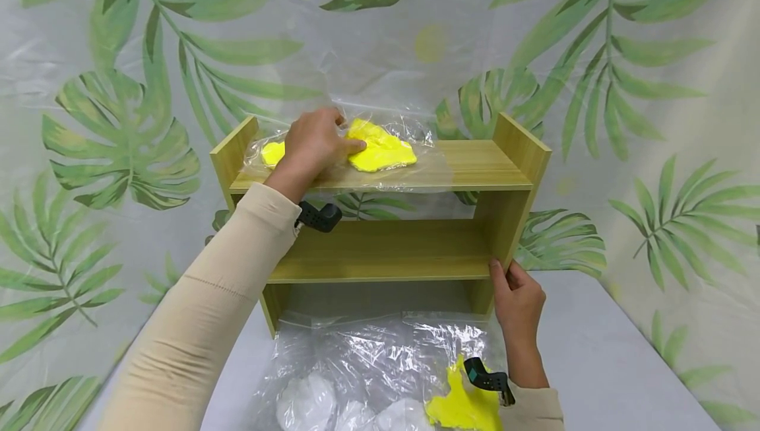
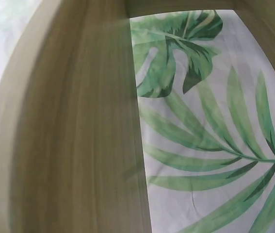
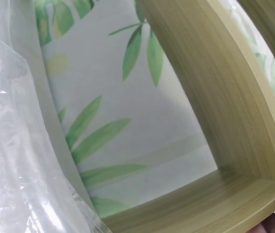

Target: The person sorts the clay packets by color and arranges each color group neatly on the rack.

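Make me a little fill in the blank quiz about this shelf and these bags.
The left hand touches a clear bag on the ____ board of the shelf.
The right hand has its grip on the shelf's ____ side panel.
In front of the shelf, a ____ lump lies beside white lumps.

Missing words: top; right; yellow.

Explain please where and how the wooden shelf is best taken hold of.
I would grip the wooden shelf by its two side panels, one hand coming from each outer side: they stand upright, and their thin edges suit a pinch. The right hand grips the right panel low down.
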`<state>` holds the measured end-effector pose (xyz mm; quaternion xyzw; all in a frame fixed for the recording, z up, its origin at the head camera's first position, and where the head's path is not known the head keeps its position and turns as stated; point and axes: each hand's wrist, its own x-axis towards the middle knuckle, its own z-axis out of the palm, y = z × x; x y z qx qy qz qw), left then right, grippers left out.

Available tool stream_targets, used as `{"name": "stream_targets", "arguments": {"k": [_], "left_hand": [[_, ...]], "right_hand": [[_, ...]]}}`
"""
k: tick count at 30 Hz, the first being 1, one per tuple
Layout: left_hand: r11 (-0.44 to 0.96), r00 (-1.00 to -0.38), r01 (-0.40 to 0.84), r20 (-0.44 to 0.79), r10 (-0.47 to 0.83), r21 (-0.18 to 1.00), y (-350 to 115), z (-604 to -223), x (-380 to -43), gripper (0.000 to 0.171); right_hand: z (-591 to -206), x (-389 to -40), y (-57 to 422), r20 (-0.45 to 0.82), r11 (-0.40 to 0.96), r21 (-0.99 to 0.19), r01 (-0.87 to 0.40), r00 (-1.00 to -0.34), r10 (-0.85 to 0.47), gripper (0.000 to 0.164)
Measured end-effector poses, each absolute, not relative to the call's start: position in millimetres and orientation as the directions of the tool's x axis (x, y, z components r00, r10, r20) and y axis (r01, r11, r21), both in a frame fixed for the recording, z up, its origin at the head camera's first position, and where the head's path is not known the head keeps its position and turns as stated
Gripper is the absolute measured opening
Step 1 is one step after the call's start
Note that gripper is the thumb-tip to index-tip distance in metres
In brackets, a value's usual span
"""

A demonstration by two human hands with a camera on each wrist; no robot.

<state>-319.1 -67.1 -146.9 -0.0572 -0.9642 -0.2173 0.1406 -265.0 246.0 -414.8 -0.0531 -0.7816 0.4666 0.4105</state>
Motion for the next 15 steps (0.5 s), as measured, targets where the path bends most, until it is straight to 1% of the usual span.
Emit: {"name": "stream_targets", "arguments": {"k": [2,8,15], "left_hand": [[0.903,-0.948,0.168,0.317,0.038,0.395,-66.6,-148.3,-318.4,0.059],[0.915,-0.935,0.138,0.355,-0.007,0.38,-64.9,-151.7,-315.4,0.048],[0.911,-0.924,0.138,0.382,-0.023,0.389,-66.3,-150.6,-311.5,0.053]], "right_hand": [[-414.9,-265.0,246.0,0.593,0.561,-0.772,-0.299,-0.657,0.466,0.029],[-415.2,-264.7,245.5,0.583,0.553,-0.779,-0.294,-0.663,0.469,0.03],[-414.1,-263.8,245.8,0.584,0.55,-0.78,-0.298,-0.663,0.469,0.029]]}}
